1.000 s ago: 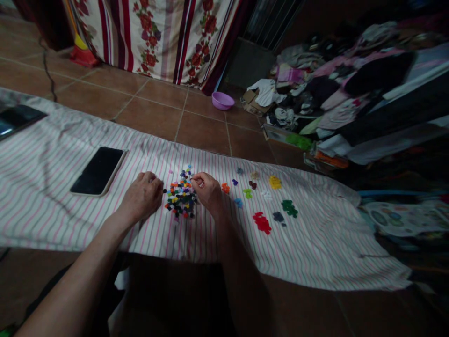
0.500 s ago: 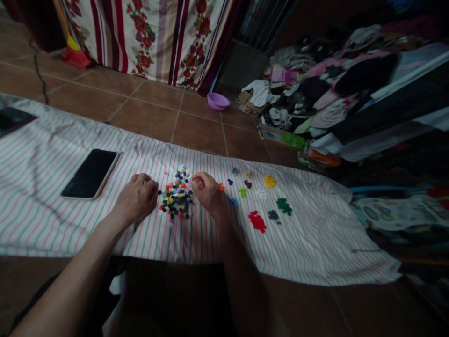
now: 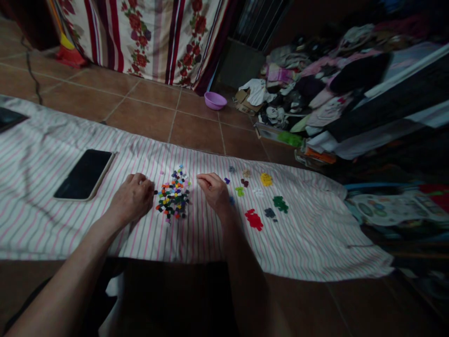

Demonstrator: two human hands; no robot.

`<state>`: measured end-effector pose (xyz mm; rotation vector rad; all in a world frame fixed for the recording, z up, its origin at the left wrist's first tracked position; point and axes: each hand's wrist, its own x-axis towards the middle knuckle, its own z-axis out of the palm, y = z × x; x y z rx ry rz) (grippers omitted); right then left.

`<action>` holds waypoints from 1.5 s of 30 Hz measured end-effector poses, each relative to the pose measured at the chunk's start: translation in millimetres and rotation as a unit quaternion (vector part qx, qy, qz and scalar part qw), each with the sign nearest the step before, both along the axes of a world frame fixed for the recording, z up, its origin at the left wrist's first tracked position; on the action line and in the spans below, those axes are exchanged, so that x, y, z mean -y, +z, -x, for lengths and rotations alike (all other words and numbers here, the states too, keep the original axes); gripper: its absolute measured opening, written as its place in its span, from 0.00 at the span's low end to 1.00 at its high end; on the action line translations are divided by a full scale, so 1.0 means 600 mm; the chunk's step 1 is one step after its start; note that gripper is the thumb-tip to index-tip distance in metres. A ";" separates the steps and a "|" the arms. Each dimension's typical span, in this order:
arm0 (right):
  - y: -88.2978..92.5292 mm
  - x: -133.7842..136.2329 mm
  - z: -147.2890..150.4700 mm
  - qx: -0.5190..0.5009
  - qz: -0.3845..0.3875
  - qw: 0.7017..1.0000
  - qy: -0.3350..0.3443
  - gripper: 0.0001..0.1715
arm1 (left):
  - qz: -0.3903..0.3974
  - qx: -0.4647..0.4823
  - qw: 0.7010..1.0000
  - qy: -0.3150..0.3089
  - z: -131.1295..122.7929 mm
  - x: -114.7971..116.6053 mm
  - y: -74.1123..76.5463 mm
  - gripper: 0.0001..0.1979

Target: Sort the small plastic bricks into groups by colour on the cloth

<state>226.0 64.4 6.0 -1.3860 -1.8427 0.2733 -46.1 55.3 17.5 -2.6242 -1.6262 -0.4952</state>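
Observation:
A mixed pile of tiny coloured pieces (image 3: 173, 196), like small beads or bricks, lies on the striped cloth (image 3: 196, 238) between my hands. My left hand (image 3: 135, 196) rests curled at the pile's left edge; whatever its fingers may hold is hidden. To the right of the pile, apart from it, my right hand (image 3: 215, 189) has thumb and forefinger pinched together. Anything between those fingertips is too small to make out. Beyond the right hand lie small groups sorted by colour, among them red pieces (image 3: 254, 219), yellow pieces (image 3: 266, 179) and green pieces (image 3: 280, 204).
A phone (image 3: 84, 175) lies left of my left hand, and another dark device (image 3: 10, 118) sits at the cloth's far left. On the tiled floor behind stand a purple basin (image 3: 215, 101) and a red broom (image 3: 71, 56). Heaped clothes (image 3: 298, 89) fill the right background.
My right hand has moved right, away from the mixed pile, and now covers the orange pieces. My left hand stays by the pile. The whole view has shifted slightly.

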 end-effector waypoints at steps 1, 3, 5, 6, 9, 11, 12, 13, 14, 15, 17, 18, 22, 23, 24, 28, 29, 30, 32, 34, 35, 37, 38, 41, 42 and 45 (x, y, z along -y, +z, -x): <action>0.001 0.000 -0.006 -0.005 -0.002 1.000 -0.006 0.10 | 0.000 -0.002 1.000 -0.002 0.000 0.000 0.001 0.12; 0.003 -0.001 -0.020 -0.011 0.000 1.000 -0.020 0.10 | 0.001 -0.006 1.000 -0.005 0.000 0.000 0.003 0.12; 0.007 -0.001 -0.036 -0.017 0.000 0.999 -0.041 0.11 | 0.005 -0.009 1.000 -0.003 0.000 0.001 0.005 0.13; 0.009 -0.001 -0.045 -0.023 -0.001 0.998 -0.056 0.11 | 0.006 -0.008 1.000 -0.002 -0.001 0.001 0.007 0.13; 0.013 0.001 -0.072 -0.052 0.000 0.992 -0.113 0.14 | 0.012 0.002 1.000 -0.002 -0.001 0.002 0.010 0.12; 0.014 0.003 -0.090 -0.077 0.010 0.984 -0.159 0.16 | 0.018 0.016 1.000 -0.002 -0.001 0.002 0.012 0.12; 0.013 0.004 -0.100 -0.090 0.016 0.979 -0.181 0.17 | 0.021 0.021 1.000 -0.002 -0.001 0.002 0.012 0.12; 0.013 0.006 -0.109 -0.103 0.021 0.974 -0.200 0.19 | 0.023 0.023 0.999 -0.001 -0.001 0.002 0.012 0.12; 0.012 0.007 -0.118 -0.115 0.024 0.969 -0.216 0.20 | 0.024 0.021 0.999 -0.001 0.000 0.002 0.011 0.12; 0.011 0.009 -0.127 -0.123 0.024 0.965 -0.231 0.20 | 0.024 0.018 1.000 -0.001 0.000 0.001 0.011 0.12; 0.010 0.013 -0.144 -0.126 0.021 0.960 -0.251 0.20 | 0.022 0.013 1.000 -0.004 0.000 0.000 0.009 0.12; 0.010 0.015 -0.152 -0.120 0.018 0.958 -0.258 0.20 | 0.020 0.012 1.000 -0.007 0.000 0.000 0.008 0.12; 0.009 0.026 -0.181 -0.070 0.003 0.953 -0.295 0.19 | 0.015 0.010 1.000 -0.002 -0.001 0.000 0.004 0.12; 0.008 0.028 -0.187 -0.054 0.000 0.950 -0.307 0.19 | 0.016 0.010 1.000 0.001 -0.001 0.000 0.004 0.12; 0.007 0.029 -0.192 -0.038 -0.001 0.947 -0.319 0.18 | 0.016 0.010 1.000 0.003 -0.001 0.001 0.004 0.12; -0.001 0.031 -0.206 0.001 0.003 0.934 -0.357 0.18 | 0.013 0.000 1.000 0.007 -0.001 0.002 0.003 0.12; -0.004 0.030 -0.208 0.007 0.002 0.933 -0.359 0.18 | 0.012 -0.002 1.000 0.008 -0.001 0.002 0.003 0.12; -0.006 0.030 -0.210 0.014 0.000 0.934 -0.356 0.17 | 0.013 -0.003 1.000 0.009 -0.001 0.002 0.003 0.12; -0.012 0.028 -0.213 0.028 -0.006 0.938 -0.345 0.16 | 0.014 -0.003 1.000 0.007 0.000 0.002 0.003 0.13; -0.018 0.027 -0.216 0.040 -0.010 0.943 -0.329 0.14 | 0.013 0.000 1.000 0.007 0.000 0.002 0.004 0.13; -0.021 0.027 -0.218 0.043 -0.011 0.946 -0.321 0.13 | 0.012 0.000 1.000 0.007 0.000 0.002 0.006 0.12; -0.027 0.027 -0.219 0.047 -0.012 0.950 -0.309 0.12 | 0.014 -0.002 1.000 0.010 0.000 0.002 0.008 0.12; -0.029 0.027 -0.220 0.047 -0.010 0.951 -0.306 0.12 | 0.016 -0.003 1.000 0.010 0.000 0.003 0.009 0.12; -0.035 0.027 -0.220 0.045 0.008 0.950 -0.309 0.13 | 0.021 -0.004 1.000 0.007 0.000 0.004 0.011 0.12; -0.036 0.027 -0.220 0.043 0.014 0.948 -0.314 0.14 | 0.020 -0.002 1.000 0.007 0.000 0.004 0.010 0.12; -0.039 0.025 -0.221 0.046 0.022 0.946 -0.320 0.14 | 0.016 0.009 1.000 0.009 0.000 0.003 0.008 0.11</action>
